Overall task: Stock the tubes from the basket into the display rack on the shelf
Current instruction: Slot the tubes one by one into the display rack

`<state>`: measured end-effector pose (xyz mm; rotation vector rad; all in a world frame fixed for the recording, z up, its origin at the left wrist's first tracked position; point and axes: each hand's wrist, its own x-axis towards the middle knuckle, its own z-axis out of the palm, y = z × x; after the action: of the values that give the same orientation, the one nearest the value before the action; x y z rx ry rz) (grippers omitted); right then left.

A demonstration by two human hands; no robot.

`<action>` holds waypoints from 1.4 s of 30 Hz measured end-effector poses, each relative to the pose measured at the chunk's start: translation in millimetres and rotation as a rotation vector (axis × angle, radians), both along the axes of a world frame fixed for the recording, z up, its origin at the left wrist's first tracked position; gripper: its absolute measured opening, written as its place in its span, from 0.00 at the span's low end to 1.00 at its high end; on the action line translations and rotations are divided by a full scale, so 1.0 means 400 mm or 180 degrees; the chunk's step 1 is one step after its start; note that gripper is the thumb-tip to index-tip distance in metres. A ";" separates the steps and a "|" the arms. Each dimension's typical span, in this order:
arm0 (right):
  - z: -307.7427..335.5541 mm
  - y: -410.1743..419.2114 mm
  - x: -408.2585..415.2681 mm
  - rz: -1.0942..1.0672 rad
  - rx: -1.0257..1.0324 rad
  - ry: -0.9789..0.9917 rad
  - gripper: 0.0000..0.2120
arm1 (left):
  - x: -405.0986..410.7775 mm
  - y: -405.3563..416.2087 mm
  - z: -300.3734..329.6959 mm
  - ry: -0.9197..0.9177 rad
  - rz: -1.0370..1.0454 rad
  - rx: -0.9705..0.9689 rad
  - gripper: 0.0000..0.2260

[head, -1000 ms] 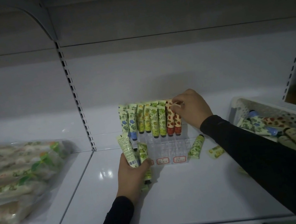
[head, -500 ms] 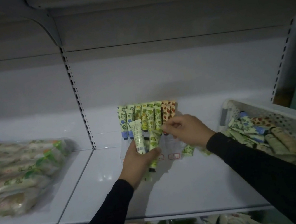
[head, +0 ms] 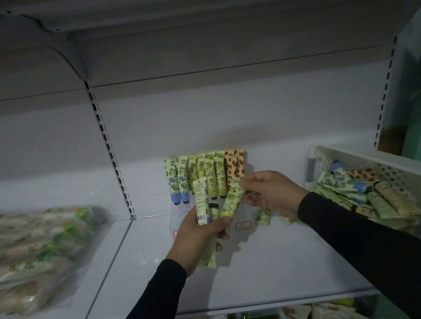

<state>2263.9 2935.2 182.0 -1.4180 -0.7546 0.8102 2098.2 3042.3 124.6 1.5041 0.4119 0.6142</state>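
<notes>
Before the rack (head: 240, 218), right hand (head: 270, 194) pinches a green leaf-patterned tube (head: 233, 197); left hand (head: 197, 238) grips several.

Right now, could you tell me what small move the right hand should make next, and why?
Probably draw the green tube, pinched by the right hand, free of the left hand's bunch and stand it in the display rack, whose front slots look unfilled.

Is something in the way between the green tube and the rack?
Nothing visible blocks it. The right hand pinches the green tube just in front of the display rack, whose front slots look open; only the left hand sits beside.
</notes>
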 end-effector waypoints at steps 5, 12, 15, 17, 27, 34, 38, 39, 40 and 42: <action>0.005 -0.003 0.003 0.0012 0.0059 -0.0004 0.03 | -0.002 0.000 -0.021 0.0101 0.0041 0.0068 0.10; 0.022 0.013 -0.002 -0.0300 0.0127 -0.0763 0.03 | -0.009 0.026 -0.032 0.0127 0.0286 0.0215 0.11; 0.039 0.037 0.005 -0.0587 0.0234 -0.1295 0.04 | -0.026 0.063 -0.047 0.0113 0.0674 0.0363 0.09; 0.051 0.057 0.007 -0.0787 0.0319 -0.1586 0.04 | -0.042 0.094 -0.059 0.0020 0.0919 0.0345 0.08; 0.088 0.200 -0.007 -0.1172 0.0314 -0.2655 0.10 | -0.074 0.174 -0.136 -0.0207 0.1427 -0.0153 0.04; 0.061 0.292 -0.015 -0.1187 0.0292 -0.2800 0.11 | -0.073 0.168 -0.130 -0.0363 0.1361 -0.0486 0.01; 0.050 0.305 -0.018 -0.1204 0.0178 -0.2994 0.11 | -0.074 0.166 -0.128 -0.0392 0.1335 -0.0619 0.01; 0.049 0.304 -0.018 -0.1201 0.0155 -0.3020 0.11 | -0.074 0.167 -0.129 -0.0381 0.1337 -0.0609 0.02; 0.049 0.303 -0.019 -0.1196 0.0138 -0.3043 0.11 | -0.074 0.169 -0.131 -0.0373 0.1339 -0.0597 0.02; 0.054 0.299 -0.017 -0.1169 0.0149 -0.3017 0.11 | -0.073 0.171 -0.131 -0.0378 0.1320 -0.0595 0.01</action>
<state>2257.0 3054.8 203.6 -1.8202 -1.1481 -0.2177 2069.2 3110.6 72.2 1.2031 0.6781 0.9583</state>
